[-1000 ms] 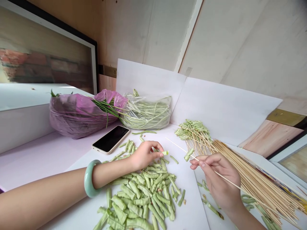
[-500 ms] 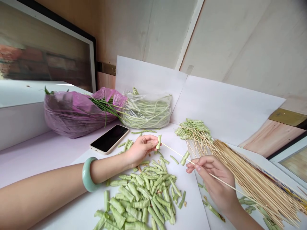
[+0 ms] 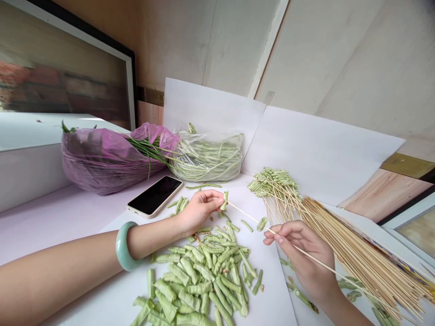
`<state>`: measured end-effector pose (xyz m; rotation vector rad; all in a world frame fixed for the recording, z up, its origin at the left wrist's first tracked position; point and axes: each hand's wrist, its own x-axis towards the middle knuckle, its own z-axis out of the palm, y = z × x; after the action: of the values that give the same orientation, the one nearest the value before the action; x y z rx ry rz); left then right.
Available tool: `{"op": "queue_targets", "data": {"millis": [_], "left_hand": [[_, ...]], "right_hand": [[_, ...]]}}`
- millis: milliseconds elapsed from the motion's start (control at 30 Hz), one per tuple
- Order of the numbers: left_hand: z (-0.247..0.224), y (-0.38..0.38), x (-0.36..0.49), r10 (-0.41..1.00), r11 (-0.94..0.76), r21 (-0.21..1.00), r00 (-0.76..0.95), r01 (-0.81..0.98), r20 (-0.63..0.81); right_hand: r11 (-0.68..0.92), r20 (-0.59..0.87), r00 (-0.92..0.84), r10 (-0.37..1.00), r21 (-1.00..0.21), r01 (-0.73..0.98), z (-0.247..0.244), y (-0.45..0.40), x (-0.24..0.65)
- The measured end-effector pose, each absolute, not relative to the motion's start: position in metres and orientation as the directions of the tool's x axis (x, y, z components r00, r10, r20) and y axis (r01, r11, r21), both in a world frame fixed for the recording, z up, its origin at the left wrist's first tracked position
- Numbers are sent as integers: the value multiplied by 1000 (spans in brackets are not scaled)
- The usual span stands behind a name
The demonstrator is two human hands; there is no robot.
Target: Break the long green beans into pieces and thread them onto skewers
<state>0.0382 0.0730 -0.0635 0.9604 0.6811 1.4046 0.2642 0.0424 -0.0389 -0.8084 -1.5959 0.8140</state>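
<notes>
Skewer: where is it held?
Gripped in the right hand, above the counter. One bean piece is threaded on it, near that hand.
Left hand?
Closed; a second bean piece is pinched at the skewer's far end.
Below?
Cut beans are piled on white paper. Phone is laid beyond them.

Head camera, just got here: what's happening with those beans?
The right hand holds a thin skewer with one bean piece threaded on it. The left hand pinches another piece at the skewer's tip. Loose cut pieces lie below, and loaded skewers rest behind.
</notes>
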Motion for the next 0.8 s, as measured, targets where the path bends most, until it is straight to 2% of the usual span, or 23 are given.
{"op": "queue_targets", "data": {"millis": [200, 333, 600, 800], "left_hand": [[-67, 76, 35, 983, -142, 902, 47, -408, 176], [-67, 75, 34, 976, -153, 925, 94, -348, 197], [-64, 69, 39, 980, 39, 840, 186, -541, 75], [-65, 61, 46, 947, 150, 835, 321, -529, 33]], "right_hand": [[556, 542, -151, 827, -829, 66, -38, 38, 261], [555, 545, -159, 823, -832, 18, -41, 40, 262], [575, 570, -312, 760, -813, -86, -48, 54, 273], [531, 533, -376, 758, -839, -118, -53, 47, 265]]}}
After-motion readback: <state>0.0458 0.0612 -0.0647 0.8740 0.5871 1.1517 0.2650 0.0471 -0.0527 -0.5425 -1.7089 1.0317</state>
